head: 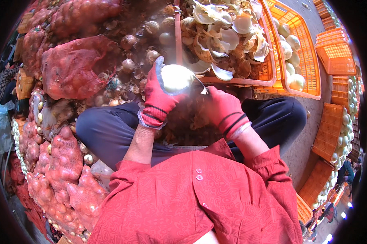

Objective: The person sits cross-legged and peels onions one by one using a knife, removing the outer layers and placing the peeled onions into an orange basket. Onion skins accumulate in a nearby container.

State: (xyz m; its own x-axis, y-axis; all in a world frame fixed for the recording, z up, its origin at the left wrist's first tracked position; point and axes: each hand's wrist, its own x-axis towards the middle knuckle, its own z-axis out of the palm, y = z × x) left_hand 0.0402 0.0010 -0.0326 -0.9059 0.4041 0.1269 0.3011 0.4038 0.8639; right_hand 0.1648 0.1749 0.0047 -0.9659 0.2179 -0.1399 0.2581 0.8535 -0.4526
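Note:
My left hand [159, 99], in a red work glove with a grey palm coating, grips a peeled white onion [176, 78] above my lap. The glare washes out most of the onion's surface. In my right hand [225, 107], also gloved in red, is a small knife; its thin blade [200, 83] reaches toward the onion's right side, and whether it touches cannot be told. The knife's handle is hidden in the fist. Just beyond both hands stands a crate [236, 81] heaped with onion skins [223, 39].
Right of the skins, an orange plastic crate [312, 61] holds several peeled onions [293, 55]. Unpeeled onions [128, 42] lie loose at front left, beside red mesh sacks [70, 67]. More filled sacks [64, 158] lie left. Stacked orange crates [328, 131] line the right side.

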